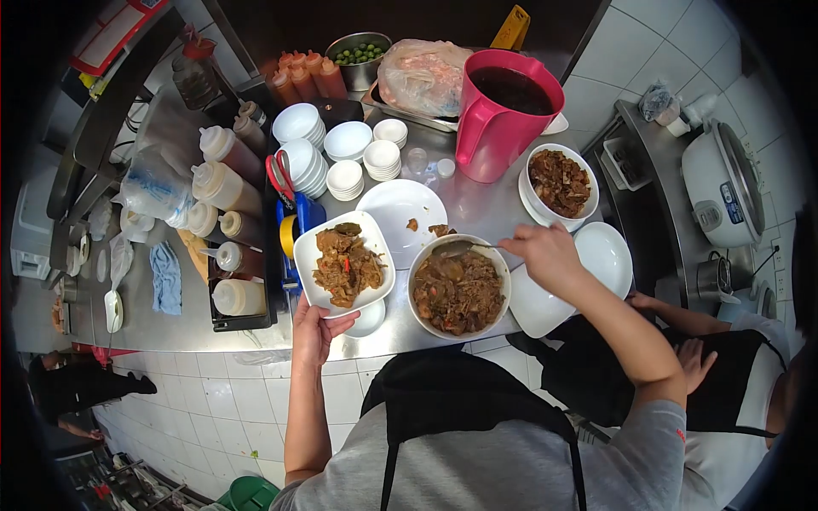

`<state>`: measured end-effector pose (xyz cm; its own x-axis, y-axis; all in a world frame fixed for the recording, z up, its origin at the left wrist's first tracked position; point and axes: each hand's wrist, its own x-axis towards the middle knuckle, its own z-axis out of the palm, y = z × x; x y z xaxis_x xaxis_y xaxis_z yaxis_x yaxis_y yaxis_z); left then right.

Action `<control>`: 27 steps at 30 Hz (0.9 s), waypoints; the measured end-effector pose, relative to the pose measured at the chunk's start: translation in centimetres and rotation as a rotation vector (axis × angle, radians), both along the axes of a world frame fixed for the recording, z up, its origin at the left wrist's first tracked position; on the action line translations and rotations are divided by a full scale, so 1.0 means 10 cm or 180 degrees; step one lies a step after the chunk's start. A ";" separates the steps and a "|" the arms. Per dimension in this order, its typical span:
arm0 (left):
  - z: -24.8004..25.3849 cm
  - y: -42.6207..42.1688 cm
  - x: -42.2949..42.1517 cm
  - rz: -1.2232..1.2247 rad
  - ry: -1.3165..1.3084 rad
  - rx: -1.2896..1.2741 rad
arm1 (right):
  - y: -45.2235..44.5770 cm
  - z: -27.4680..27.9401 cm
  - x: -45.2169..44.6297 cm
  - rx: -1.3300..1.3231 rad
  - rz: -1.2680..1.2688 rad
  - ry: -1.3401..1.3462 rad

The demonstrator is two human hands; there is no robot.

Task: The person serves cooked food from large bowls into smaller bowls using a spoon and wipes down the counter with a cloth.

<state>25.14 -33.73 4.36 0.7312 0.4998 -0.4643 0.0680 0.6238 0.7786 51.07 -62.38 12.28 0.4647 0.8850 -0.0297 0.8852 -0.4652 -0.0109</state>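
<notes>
The left hand (pixel 318 330) is palm up at the near edge of a square white dish (pixel 384 294) of brown shredded meat stew (pixel 345 274), its fingers reaching out beneath the dish; where the thumb presses is hard to tell. To the right of it, the right hand (pixel 545 255) pinches the end of a metal spoon (pixel 453 248) between thumb and fingers. The spoon's head lies in a deep round white bowl (pixel 504 298) filled with similar stew, which sits on the steel counter (pixel 192 328) between the hands.

A small white dish (pixel 366 320) is partly hidden beneath the square one, while two white plates (pixel 610 255) lie under and beside the right forearm. Another person (pixel 724 375) is to the right, near the counter.

Just beyond the held dish are a round white plate (pixel 392 204) with a few food scraps, a blue tape dispenser (pixel 312 217) and red-handled scissors (pixel 279 177). Left of these, squeeze bottles (pixel 223 192) stand in a black tray (pixel 243 324).

Beyond the right hand, a second stew-filled white bowl (pixel 593 198) rests on a plate. Farther off are stacked white bowls (pixel 298 123), a pink plastic jug (pixel 486 140) of dark liquid, a clear plastic bag (pixel 422 75) and a steel pot (pixel 360 75) of small green round items.
</notes>
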 end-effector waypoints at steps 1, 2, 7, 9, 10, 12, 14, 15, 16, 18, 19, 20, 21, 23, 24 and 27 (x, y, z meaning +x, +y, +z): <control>0.01 0.00 0.01 -0.0006 -0.0005 -0.0005 | 0.07 -0.02 0.07 -0.0189 0.0000 0.0060; 0.04 0.00 0.01 -0.0008 -0.0012 -0.0011 | 0.13 -0.06 0.14 -0.0377 0.0003 0.0118; 0.06 -0.01 -0.01 -0.0014 -0.0018 -0.0032 | 0.35 -0.04 0.30 -0.0931 -0.0438 0.1082; 0.04 0.00 -0.02 -0.0007 -0.0014 -0.0049 | 0.34 -0.14 0.32 -0.0943 -0.0334 0.1203; 0.04 0.01 -0.03 -0.0014 -0.0017 -0.0048 | 0.35 -0.16 0.33 -0.1005 -0.0284 0.1181; 0.01 0.02 -0.04 -0.0038 -0.0009 -0.0048 | 0.37 -0.18 0.35 -0.1130 -0.0191 0.1148; 0.00 0.03 -0.05 -0.0025 0.0026 -0.0095 | 0.41 -0.21 0.36 -0.1256 -0.0165 0.1134; 0.00 0.03 -0.05 -0.0018 0.0038 -0.0115 | 0.43 -0.23 0.36 -0.1316 -0.0152 0.1122; 0.01 0.03 -0.04 -0.0012 0.0032 -0.0112 | 0.45 -0.25 0.36 -0.1356 -0.0102 0.1055; 0.01 0.03 -0.04 -0.0002 0.0023 -0.0113 | 0.49 -0.28 0.33 -0.1442 -0.0005 0.0923; 0.02 0.02 -0.04 -0.0006 0.0033 -0.0105 | 0.50 -0.31 0.31 -0.1481 -0.0022 0.0950; 0.02 0.02 -0.03 -0.0010 0.0037 -0.0092 | 0.53 -0.34 0.31 -0.1515 -0.0038 0.0970; 0.03 0.02 -0.02 -0.0008 0.0033 -0.0078 | 0.54 -0.36 0.33 -0.1548 -0.0051 0.0981; 0.04 0.01 -0.02 -0.0031 0.0039 -0.0089 | 0.54 -0.37 0.34 -0.1482 -0.0053 0.1027; 0.04 0.01 -0.02 -0.0044 0.0041 -0.0095 | 0.52 -0.39 0.34 -0.1449 -0.0056 0.1048; 0.08 -0.03 0.00 -0.0013 0.0035 -0.0089 | 0.38 -0.48 0.33 -0.1126 -0.0244 0.1195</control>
<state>25.10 -34.08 5.18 0.7280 0.4836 -0.4860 0.0791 0.6449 0.7601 54.33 -58.54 7.50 0.4277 0.7545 -0.4978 0.8137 -0.5613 -0.1515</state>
